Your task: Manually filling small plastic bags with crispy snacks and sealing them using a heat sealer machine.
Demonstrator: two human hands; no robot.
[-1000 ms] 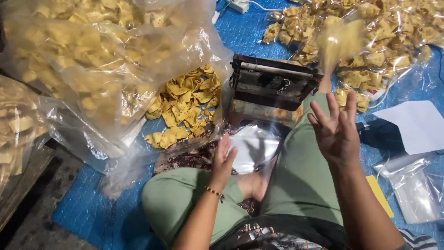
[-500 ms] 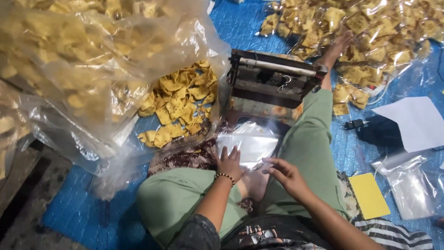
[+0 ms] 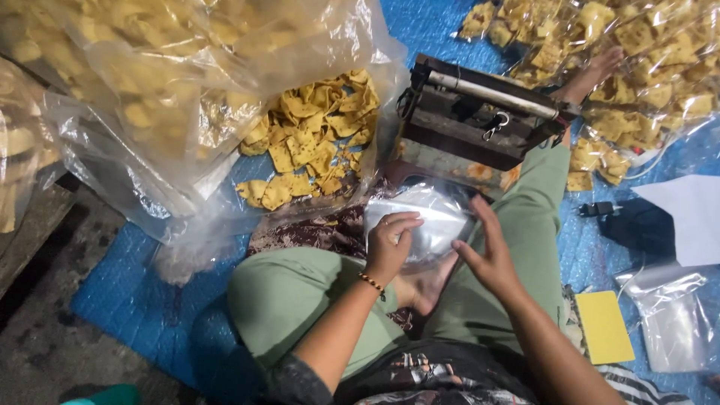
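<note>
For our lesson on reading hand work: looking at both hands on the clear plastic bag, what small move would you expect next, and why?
Probably the left hand pinches one layer of the clear plastic bag to part its mouth. The bag lies flat and looks unfilled on the lap, the left fingertips already curl onto it, the right hand rests open at its edge, and the loose yellow chips lie close by.

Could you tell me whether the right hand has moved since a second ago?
Yes. The right hand came down from beside the sealing machine to the clear bag on the lap.

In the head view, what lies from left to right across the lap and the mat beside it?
Left hand → small clear bag → right hand → yellow card → empty clear bags.
</note>
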